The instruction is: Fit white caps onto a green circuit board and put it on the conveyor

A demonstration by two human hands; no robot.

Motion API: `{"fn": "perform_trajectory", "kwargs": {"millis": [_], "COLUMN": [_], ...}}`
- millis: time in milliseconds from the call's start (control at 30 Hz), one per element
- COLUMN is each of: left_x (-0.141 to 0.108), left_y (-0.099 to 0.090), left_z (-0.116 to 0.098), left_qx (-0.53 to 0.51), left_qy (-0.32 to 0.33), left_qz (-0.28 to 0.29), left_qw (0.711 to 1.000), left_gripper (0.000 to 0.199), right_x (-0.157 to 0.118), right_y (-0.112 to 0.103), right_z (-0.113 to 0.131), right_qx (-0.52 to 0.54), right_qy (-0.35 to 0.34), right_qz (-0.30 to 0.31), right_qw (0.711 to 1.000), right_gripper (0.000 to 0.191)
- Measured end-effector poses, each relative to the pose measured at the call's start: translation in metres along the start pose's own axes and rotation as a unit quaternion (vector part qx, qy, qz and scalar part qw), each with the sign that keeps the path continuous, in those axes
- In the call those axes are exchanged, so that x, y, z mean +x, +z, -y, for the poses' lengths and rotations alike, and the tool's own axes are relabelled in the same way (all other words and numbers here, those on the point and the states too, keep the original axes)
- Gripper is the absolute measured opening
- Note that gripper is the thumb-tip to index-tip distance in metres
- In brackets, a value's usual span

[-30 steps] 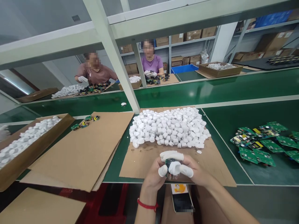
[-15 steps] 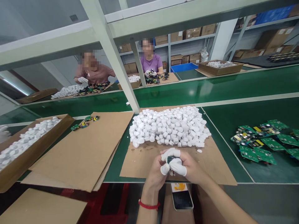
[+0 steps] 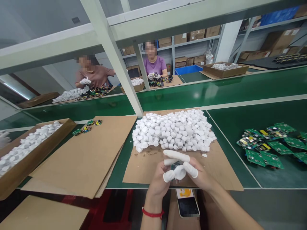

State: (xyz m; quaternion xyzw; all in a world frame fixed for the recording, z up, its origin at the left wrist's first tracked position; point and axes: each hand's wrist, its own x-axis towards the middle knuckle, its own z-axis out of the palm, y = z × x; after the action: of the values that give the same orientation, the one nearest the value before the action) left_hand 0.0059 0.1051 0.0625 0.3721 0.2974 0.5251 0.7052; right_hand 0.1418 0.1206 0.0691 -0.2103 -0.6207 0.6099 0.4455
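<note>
Over the near edge of the cardboard sheet [image 3: 144,172], the left hand [image 3: 157,180] and right hand [image 3: 200,174], fingers curled, grip a small green circuit board [image 3: 177,165] — white caps [image 3: 174,131] heaped just beyond

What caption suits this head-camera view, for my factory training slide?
Finger-cotted left hand and right hand hold a small circuit board before a heap of white caps on a cardboard sheet.

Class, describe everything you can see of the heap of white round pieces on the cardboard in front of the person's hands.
The heap of white round pieces is one dense mound of many short, matte-white cylinders, their material uncertain. They lie jumbled, some flat and some tilted, on a brown cardboard sheet, near its far edge. One stray piece lies apart, just off the front right of the heap. The person's left hand and right hand are just in front of the heap, not touching it.
</note>
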Motion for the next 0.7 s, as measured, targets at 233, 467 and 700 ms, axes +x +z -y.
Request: {"fn": "perform_trajectory", "kwargs": {"millis": [233,467,700], "left_x": [-0.0015,-0.0012,0.0018], "left_y": [-0.0032,-0.0010,-0.0078], "left_z": [0.0007,-0.0018,0.0052], "left_qx": [-0.005,0.003,-0.013], "left_qy": [-0.009,-0.034,-0.017], "left_qz": [-0.007,0.007,-0.002], "left_qw": [1.000,0.999,1.000], "left_gripper": [0.047,0.045,0.049], "right_x": [-0.0016,-0.0045,0.0008], "right_y": [-0.0050,-0.0032,0.0038], "right_z": [-0.0010,0.0032,-0.0037], "right_qx": [0.032,0.134,0.076], "right_qy": [-0.033,0.011,-0.023], "right_qz": [0.018,0.007,-0.113], "right_qw": [0.999,0.991,0.990], "right_gripper": [0.022,0.008,0.018]}}
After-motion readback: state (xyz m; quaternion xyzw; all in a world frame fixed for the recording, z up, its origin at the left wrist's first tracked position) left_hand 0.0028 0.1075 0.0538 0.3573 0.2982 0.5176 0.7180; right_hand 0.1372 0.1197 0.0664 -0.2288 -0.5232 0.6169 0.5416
